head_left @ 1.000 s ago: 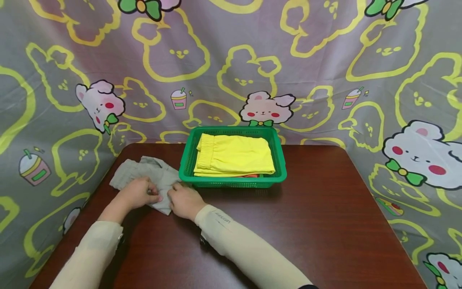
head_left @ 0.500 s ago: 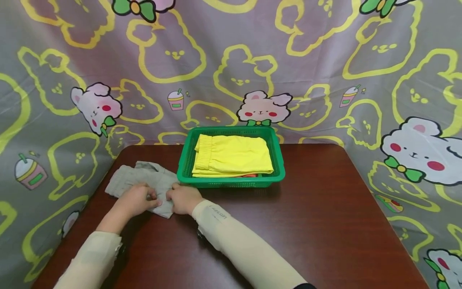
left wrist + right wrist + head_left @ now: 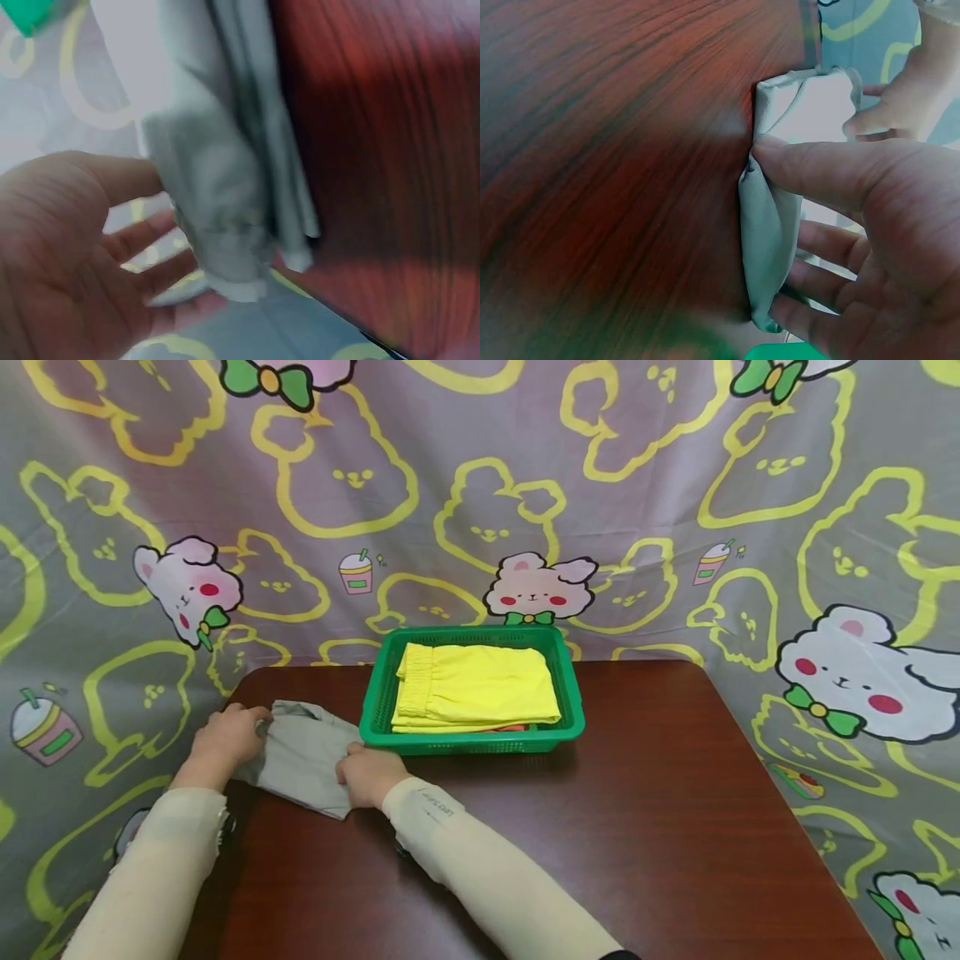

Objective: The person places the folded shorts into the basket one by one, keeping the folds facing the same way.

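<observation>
A folded pair of grey pants (image 3: pixel 300 756) lies on the table's left part, its cloth flat between my two hands. My left hand (image 3: pixel 227 739) holds its left end, the fingers over the edge and hiding that end. In the left wrist view, the thumb (image 3: pixel 131 178) meets the cloth, and the fingertips go out of sight behind it. My right hand (image 3: pixel 372 774) grips the right end near the basket. The right wrist view shows the right thumb (image 3: pixel 810 169) on one side of the fold, with the fingers (image 3: pixel 821 277) on the other.
A green plastic basket (image 3: pixel 468 743) stands at the table's back middle, close to the right hand. Folded yellow pants (image 3: pixel 480 685) lie in it, over something red (image 3: pixel 513 727). The brown table (image 3: pixel 637 827) meets a patterned curtain (image 3: pixel 420 485) at its back and sides.
My left hand has moved left and away from me, from the middle of the grey pants to their left end. The right hand stays at the right end. The head view shifted slightly.
</observation>
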A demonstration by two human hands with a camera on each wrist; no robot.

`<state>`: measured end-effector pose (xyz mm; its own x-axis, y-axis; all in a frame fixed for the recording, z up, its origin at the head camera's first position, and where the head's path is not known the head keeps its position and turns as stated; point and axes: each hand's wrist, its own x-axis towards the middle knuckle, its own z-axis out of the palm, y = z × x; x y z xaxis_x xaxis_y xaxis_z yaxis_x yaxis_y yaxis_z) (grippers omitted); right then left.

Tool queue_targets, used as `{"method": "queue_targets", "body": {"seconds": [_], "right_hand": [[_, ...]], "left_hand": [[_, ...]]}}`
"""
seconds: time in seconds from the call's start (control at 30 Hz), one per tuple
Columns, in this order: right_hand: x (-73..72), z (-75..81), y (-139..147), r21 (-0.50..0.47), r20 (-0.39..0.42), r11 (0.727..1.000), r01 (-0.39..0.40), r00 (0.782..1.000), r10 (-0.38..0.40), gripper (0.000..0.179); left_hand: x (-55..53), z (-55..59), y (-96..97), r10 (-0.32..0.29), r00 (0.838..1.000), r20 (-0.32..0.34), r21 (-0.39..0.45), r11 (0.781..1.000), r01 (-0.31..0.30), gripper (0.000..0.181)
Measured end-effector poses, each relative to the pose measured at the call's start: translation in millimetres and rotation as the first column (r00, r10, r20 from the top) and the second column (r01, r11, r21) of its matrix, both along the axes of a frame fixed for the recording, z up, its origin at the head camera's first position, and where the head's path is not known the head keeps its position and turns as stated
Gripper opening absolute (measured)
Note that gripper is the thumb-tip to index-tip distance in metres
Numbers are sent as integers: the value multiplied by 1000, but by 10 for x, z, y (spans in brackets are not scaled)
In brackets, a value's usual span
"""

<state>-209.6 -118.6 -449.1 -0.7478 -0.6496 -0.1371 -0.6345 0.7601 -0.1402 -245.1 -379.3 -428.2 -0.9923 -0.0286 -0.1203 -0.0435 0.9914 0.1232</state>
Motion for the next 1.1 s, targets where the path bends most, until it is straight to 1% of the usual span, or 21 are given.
{"method": "queue_targets", "body": {"seconds": [0.1, 0.2, 0.33, 0.43, 0.6, 0.77, 0.9, 1.1], "right_hand": [[-3, -7, -19, 1, -6, 1000, 0, 1000, 0, 31], [-3, -10, -10, 0, -17, 1000, -7, 1000, 7, 30], [8, 4, 4, -9, -18, 1000, -14, 1000, 14, 30], [23, 3, 12, -11, -18, 1000, -9, 1000, 8, 29], [38, -8, 23, 3, -40, 1000, -15, 999, 15, 27], [44, -5, 33, 0, -27, 1000, -26, 999, 26, 30], [61, -18, 37, -3, -29, 1000, -13, 1000, 13, 29], [140, -44, 23, 26, -85, 1000, 4, 996, -2, 21]], "left_hand": [[-51, -10, -75, -49, 998, 33, 32, 998, 48, 38], [-116, -52, -124, -82, 996, 35, 51, 995, 80, 38], [-166, -81, -209, -97, 994, 51, 72, 993, 93, 37], [-167, -76, -223, -105, 992, 64, 86, 991, 99, 36], [-161, -85, -200, -97, 993, 71, 96, 991, 90, 35], [-139, -81, -183, -77, 995, 68, 86, 994, 71, 35], [-116, -83, -162, -60, 995, 76, 95, 994, 53, 35], [-79, -92, -162, -30, 995, 95, 117, 993, 19, 39]]}}
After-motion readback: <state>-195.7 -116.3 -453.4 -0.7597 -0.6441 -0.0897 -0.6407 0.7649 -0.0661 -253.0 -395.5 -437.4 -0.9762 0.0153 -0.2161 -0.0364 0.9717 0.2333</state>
